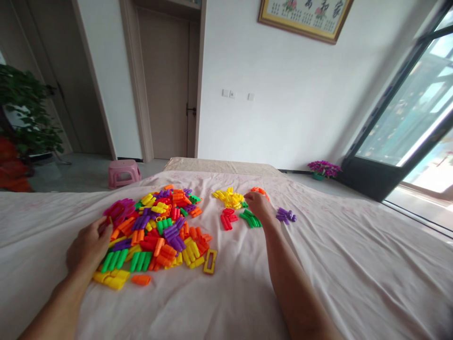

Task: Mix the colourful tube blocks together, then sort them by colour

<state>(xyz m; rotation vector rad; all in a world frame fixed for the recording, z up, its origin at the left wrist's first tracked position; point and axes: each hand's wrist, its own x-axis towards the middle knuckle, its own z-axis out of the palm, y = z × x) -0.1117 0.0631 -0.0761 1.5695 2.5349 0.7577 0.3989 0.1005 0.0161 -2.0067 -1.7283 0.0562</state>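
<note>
A large mixed pile of plastic building pieces (155, 236), mostly joined tubes in orange, yellow, green, purple and red, lies on the left of the bed. My left hand (88, 248) is at the pile's left edge, fingers curled, with something too small to name at the fingertips. My right hand (259, 206) reaches over smaller single-colour groups, its fingers closed; what they hold is hidden. Around it lie yellow pieces (230, 197), red pieces (228, 219), green pieces (251, 218), purple pieces (286, 215) and partly covered orange pieces (261, 191).
Beside the big pile lies a yellow rectangular frame piece (210, 261). One orange piece (141, 280) sits apart at the front. A pale wrinkled sheet (336, 264) covers the bed. Beyond it are a pink stool (123, 173) and a pot of purple flowers (323, 168).
</note>
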